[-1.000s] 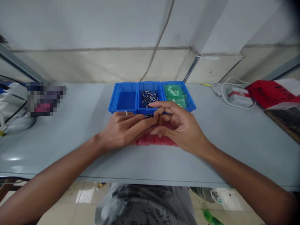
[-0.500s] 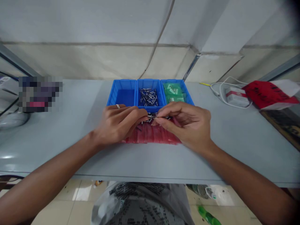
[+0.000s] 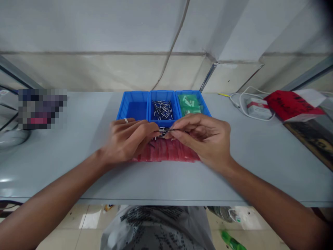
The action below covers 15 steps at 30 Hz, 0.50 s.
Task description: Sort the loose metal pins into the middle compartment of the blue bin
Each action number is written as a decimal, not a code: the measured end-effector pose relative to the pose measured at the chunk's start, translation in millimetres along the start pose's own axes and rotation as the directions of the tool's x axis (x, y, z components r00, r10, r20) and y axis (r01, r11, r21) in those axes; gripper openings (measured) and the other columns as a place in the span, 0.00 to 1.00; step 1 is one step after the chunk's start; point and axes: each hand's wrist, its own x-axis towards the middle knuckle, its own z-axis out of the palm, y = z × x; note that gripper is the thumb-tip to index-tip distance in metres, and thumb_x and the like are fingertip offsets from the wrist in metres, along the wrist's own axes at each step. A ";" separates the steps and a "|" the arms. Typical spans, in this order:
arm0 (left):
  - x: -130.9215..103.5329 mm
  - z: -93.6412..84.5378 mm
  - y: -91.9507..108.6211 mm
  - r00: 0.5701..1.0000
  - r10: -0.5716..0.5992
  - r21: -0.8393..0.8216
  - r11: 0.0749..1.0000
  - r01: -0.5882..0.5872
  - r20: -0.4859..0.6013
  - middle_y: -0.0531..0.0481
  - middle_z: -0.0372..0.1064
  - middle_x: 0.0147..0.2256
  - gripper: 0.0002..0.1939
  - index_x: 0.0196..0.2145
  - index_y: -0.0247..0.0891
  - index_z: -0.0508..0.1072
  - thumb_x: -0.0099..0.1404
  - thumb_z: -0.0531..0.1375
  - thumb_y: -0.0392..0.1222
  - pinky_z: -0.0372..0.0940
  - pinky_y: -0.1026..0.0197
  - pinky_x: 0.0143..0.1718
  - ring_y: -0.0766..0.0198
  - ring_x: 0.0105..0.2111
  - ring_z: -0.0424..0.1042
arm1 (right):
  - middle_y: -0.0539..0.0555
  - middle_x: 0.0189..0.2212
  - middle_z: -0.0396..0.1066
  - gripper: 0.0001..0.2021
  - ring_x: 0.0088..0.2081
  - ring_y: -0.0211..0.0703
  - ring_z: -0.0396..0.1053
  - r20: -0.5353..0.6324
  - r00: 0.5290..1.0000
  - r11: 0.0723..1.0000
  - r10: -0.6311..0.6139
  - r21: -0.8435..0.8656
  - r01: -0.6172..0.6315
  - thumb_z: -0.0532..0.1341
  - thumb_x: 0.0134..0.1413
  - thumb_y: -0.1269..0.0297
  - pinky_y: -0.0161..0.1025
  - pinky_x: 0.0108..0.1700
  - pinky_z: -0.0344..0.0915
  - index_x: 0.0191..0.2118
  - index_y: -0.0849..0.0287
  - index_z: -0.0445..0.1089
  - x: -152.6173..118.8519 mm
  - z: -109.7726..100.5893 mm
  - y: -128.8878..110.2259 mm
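My left hand (image 3: pixel 130 140) comes in from the left with its fingers bent and thumb and forefinger pinched together. Opposite it, my right hand (image 3: pixel 208 137) pinches too, thumb against fingertips. Between the two pinches runs a thin metal pin (image 3: pixel 166 130), both hands gripping it; its ends are hidden by the fingers. Just under the fingertips lie small loose metal pieces (image 3: pixel 163 133), partly covered. Beneath and nearer to me, several red plastic packets (image 3: pixel 166 151) form a row on the table. Directly behind the hands, a blue bin holds a heap of similar metal pins (image 3: pixel 162 109).
An unfilled blue bin (image 3: pixel 121 106) stands left of the middle one; the right one holds green packets (image 3: pixel 191 101). At right are a white cable (image 3: pixel 241 110), a white box (image 3: pixel 258 107) and a red paper item (image 3: pixel 288 104). The table's front edge (image 3: pixel 166 202) runs before me.
The view has shifted slightly, so the bins and hands appear a little further left. Both hands keep their pinch on the pin, with the fingertips marginally further apart.
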 end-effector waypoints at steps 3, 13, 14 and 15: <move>1.8 -1.5 -0.3 1.000 -0.005 0.003 1.000 0.005 0.023 0.56 0.74 0.26 0.01 0.39 0.38 0.70 0.71 0.59 0.37 0.59 0.65 0.25 0.71 0.20 0.68 | 0.50 0.34 0.78 0.05 0.36 0.42 0.78 0.018 0.999 0.999 0.032 0.004 -0.032 0.70 0.56 0.70 0.43 0.40 0.78 0.37 0.54 0.77 -0.3 0.6 -1.6; 1.2 1.1 -0.4 1.000 -0.016 0.007 1.000 0.016 -0.007 0.57 0.74 0.27 0.05 0.39 0.38 0.69 0.69 0.62 0.39 0.58 0.66 0.25 0.72 0.20 0.69 | 0.49 0.34 0.78 0.05 0.35 0.41 0.78 -0.022 1.000 1.000 0.004 0.007 -0.004 0.70 0.55 0.71 0.42 0.39 0.78 0.37 0.55 0.77 -0.7 1.2 0.3; 1.3 0.8 -0.8 1.000 -0.009 0.010 1.000 0.009 0.004 0.58 0.74 0.26 0.03 0.39 0.38 0.69 0.69 0.62 0.37 0.58 0.66 0.25 0.72 0.20 0.69 | 0.49 0.34 0.78 0.05 0.36 0.42 0.79 -0.019 1.000 1.000 0.003 0.013 -0.003 0.70 0.55 0.71 0.42 0.40 0.78 0.37 0.55 0.77 -0.5 1.5 0.6; 1.6 0.3 -1.2 1.000 -0.004 0.011 1.000 0.004 0.016 0.57 0.74 0.26 0.02 0.39 0.38 0.69 0.70 0.61 0.36 0.58 0.66 0.25 0.72 0.21 0.69 | 0.49 0.34 0.78 0.05 0.36 0.42 0.79 -0.015 1.000 1.000 0.002 0.016 -0.002 0.70 0.55 0.71 0.42 0.40 0.78 0.37 0.55 0.77 -0.4 1.7 0.8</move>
